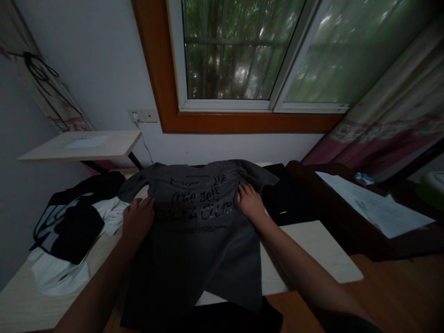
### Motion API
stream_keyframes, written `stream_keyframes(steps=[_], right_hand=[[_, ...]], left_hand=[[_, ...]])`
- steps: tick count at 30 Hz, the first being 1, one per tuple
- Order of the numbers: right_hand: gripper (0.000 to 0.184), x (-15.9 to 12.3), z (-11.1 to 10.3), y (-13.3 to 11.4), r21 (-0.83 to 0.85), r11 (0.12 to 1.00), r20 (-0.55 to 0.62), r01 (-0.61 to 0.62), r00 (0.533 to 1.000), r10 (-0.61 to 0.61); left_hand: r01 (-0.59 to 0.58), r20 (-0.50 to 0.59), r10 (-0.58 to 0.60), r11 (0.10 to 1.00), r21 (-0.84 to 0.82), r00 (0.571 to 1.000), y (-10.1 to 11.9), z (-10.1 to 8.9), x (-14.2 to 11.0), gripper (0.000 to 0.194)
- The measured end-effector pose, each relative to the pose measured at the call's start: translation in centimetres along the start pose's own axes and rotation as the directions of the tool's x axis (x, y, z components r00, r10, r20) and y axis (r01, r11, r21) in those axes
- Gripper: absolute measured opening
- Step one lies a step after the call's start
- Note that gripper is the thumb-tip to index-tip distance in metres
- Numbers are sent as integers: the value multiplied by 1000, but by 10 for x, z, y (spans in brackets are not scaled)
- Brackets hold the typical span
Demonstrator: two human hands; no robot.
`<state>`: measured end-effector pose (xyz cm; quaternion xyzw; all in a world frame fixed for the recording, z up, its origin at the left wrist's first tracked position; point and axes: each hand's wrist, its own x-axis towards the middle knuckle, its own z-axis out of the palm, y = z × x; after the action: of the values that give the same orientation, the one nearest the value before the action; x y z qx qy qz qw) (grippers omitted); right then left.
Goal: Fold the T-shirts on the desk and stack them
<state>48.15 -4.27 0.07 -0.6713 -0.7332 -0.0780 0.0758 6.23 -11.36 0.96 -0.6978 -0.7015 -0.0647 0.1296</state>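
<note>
A dark grey short-sleeved T-shirt [208, 245] with black lettering lies spread out before me, its collar end toward the window and its hem toward me. My left hand [138, 216] is at the shirt's left side, just below the sleeve, with fingers curled on the fabric edge. On the opposite side my right hand [250, 202] has its fingers bent over the edge under the right sleeve. One lower corner of the shirt is folded askew, and pale tabletop shows beside it.
Black and white clothes [74, 231] are heaped at the left on the light wooden table [312, 245]. Behind them stands a small raised shelf [118, 141] with a paper on it. A folded black garment [282, 199] lies to the right, near a brown piece of furniture [364, 226] bearing a pale sheet.
</note>
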Motion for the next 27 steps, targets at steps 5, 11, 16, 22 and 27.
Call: stream_keyframes(steps=[5,11,16,22,27], right_hand=[[49,23,4,1,28,1000,10,-10,1000,10],[49,52,5,-1,36,999,62,-33,998,31],[51,74,9,-2,18,999,90,-44,995,43],[52,98,20,3,50,998,76,-23,997,20],[53,108,35,14,140,990,66,-1,998,-9]], left_hand=[[11,2,-11,999,-38,1000,-8,13,16,46],[31,7,-30,997,-77,1000,-11,24,43,49],[63,-10,-64,994,-88,998,-8,32,64,46],[71,-21,-74,992,-101,997,-10,38,84,46],[81,-15,-84,988,-130,996,-11,41,92,46]])
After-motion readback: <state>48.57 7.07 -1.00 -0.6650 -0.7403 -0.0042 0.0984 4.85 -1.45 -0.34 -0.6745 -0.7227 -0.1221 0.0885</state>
